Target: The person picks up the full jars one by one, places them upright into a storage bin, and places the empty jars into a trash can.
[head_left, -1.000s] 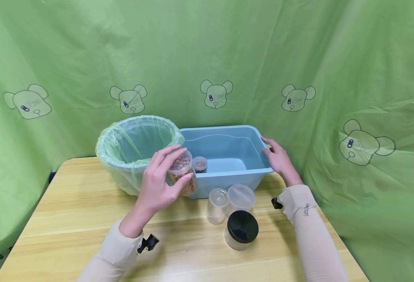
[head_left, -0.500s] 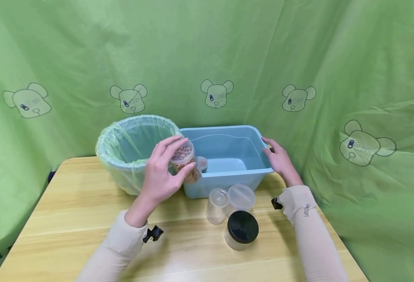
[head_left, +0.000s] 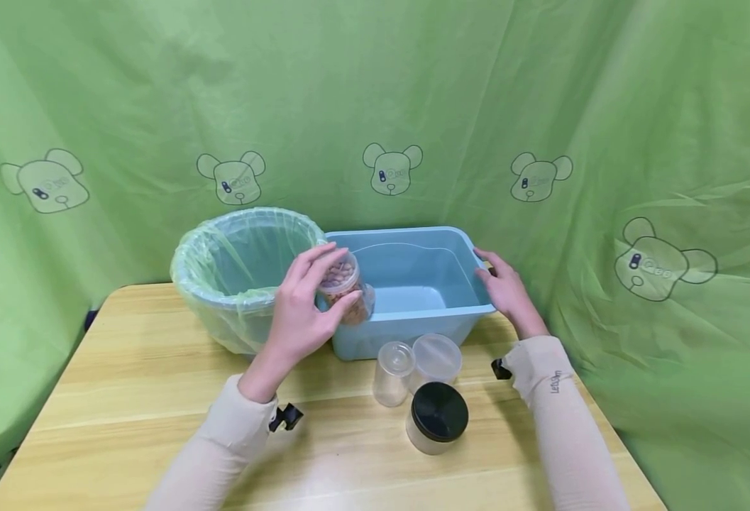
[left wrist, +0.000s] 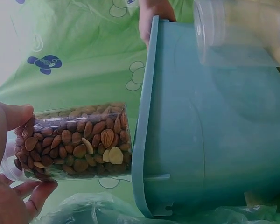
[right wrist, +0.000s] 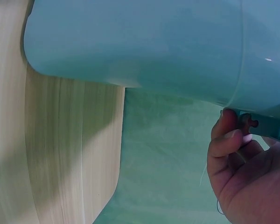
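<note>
In the head view my left hand [head_left: 301, 305] holds a clear jar of almonds [head_left: 355, 306] by its upper part, tilted, at the left front rim of a blue bin [head_left: 406, 328]. The left wrist view shows thumb and fingers around the lid end of the almond jar [left wrist: 79, 140], its base close to the bin's rim. Behind that jar, a smaller container [head_left: 368, 291] in the bin is mostly hidden. My right hand [head_left: 504, 289] grips the bin's right rim; in the right wrist view its fingers [right wrist: 224, 144] curl around the edge.
A round bin [head_left: 221, 301] lined with a green plastic bag stands left of the blue bin. In front are a clear narrow jar [head_left: 390, 383], a clear wider container [head_left: 437, 357] and a black-lidded jar [head_left: 438, 415] on the wooden table [head_left: 125, 397]. A green curtain hangs behind.
My left hand has carried the almond jar up and to the right, from in front of the blue bin to over its left front rim. The right hand stays in place.
</note>
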Demonstrator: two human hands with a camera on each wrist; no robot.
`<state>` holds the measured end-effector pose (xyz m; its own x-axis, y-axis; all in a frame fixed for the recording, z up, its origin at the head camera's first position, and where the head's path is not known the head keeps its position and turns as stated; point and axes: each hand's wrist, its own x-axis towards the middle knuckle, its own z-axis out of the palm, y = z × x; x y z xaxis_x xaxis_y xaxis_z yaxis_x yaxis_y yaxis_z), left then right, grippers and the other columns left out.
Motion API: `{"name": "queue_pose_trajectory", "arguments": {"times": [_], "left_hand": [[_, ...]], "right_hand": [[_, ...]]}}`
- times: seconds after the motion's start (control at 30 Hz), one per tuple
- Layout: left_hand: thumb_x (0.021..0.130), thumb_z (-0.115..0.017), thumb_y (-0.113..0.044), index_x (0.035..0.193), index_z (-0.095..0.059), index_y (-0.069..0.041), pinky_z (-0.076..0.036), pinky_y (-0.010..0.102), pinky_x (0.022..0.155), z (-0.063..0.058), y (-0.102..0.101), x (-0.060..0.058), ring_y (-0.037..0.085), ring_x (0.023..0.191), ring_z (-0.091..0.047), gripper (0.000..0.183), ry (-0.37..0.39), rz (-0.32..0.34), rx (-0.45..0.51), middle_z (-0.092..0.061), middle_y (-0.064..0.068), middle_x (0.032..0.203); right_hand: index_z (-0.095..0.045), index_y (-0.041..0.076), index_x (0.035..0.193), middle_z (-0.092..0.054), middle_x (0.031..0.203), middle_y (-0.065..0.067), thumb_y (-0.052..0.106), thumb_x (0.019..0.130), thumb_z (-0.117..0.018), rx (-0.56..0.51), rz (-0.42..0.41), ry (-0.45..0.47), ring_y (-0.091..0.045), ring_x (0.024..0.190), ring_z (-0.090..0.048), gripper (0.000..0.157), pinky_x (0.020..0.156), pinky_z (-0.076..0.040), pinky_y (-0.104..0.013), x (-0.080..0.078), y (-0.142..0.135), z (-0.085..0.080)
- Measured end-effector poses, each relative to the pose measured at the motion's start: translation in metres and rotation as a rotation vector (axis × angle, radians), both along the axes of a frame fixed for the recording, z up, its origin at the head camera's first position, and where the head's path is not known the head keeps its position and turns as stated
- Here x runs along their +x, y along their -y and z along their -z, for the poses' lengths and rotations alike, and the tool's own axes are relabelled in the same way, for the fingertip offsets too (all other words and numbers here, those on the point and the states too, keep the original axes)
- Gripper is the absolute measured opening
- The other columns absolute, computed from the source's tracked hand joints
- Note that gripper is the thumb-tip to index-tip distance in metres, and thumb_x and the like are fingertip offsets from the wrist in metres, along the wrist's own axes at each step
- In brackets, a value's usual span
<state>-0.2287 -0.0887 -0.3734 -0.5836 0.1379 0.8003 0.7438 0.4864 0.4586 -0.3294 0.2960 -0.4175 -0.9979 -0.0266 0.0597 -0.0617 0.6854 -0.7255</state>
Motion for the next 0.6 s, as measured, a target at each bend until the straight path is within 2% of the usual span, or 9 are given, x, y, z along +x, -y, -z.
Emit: {"name": "queue_pose_trajectory", "arguments": {"times": [0.17,0.33,0.6], "left_hand": [[0.085,-0.086,-0.02,0.138,-0.064,-0.009,-0.053,0.045,0.104,0.001,-0.006,-0.006,0.031,0.125,-0.059,0.059,-0.013,0.001,0.001,-0.059,0.016,0.143],[0.084,-0.087,-0.019,0.137,-0.064,-0.008,-0.053,0.045,0.104,0.003,-0.013,-0.015,0.031,0.125,-0.059,0.059,-0.005,0.002,0.017,-0.058,0.017,0.142],[0.082,-0.089,-0.02,0.138,-0.064,-0.009,-0.051,0.046,0.106,0.01,-0.021,-0.027,0.031,0.125,-0.059,0.062,0.015,-0.029,-0.009,-0.059,0.015,0.142]], "right_hand": [[-0.03,0.018,0.164,-0.041,0.158,-0.031,0.032,0.111,-0.039,0.002,-0.001,-0.01,-0.052,0.133,-0.05,0.056,0.107,-0.044,-0.067,0.0,-0.001,0.001],[-0.029,0.02,0.165,-0.041,0.157,-0.031,0.032,0.111,-0.039,0.0,0.0,-0.002,-0.052,0.133,-0.051,0.056,0.107,-0.045,-0.067,0.0,-0.001,0.001],[-0.029,0.02,0.165,-0.041,0.157,-0.031,0.032,0.11,-0.039,0.001,0.002,-0.013,-0.052,0.132,-0.05,0.056,0.107,-0.045,-0.067,-0.001,0.0,0.002]]}}
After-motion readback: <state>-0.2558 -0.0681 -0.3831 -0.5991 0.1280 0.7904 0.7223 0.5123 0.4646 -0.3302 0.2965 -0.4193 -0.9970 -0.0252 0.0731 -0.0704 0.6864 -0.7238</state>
